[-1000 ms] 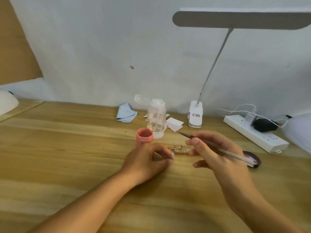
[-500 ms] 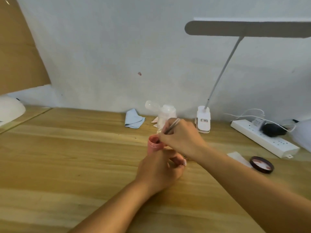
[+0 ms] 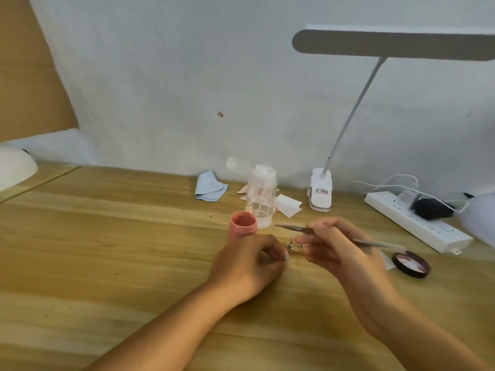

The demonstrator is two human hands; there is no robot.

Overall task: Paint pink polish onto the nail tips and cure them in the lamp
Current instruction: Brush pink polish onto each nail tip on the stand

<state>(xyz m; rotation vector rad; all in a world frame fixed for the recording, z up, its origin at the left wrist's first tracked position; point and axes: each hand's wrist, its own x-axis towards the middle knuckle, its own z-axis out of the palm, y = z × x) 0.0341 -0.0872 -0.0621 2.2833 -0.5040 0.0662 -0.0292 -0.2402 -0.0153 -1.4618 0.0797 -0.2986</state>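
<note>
Matt wood table (image 3: pixel 107 250); clear plastic bottle (image 3: pixel 261 199).

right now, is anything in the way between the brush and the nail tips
Nothing visible. The brush in the right hand is poised above the nail tips; the left hand sits to their left.

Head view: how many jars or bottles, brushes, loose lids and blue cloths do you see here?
Jars or bottles: 2 (pink polish jar, clear bottle)
Brushes: 1 (nail brush)
Loose lids: 1 (dark lid)
Blue cloths: 1 (folded cloth)
Total: 5
</note>
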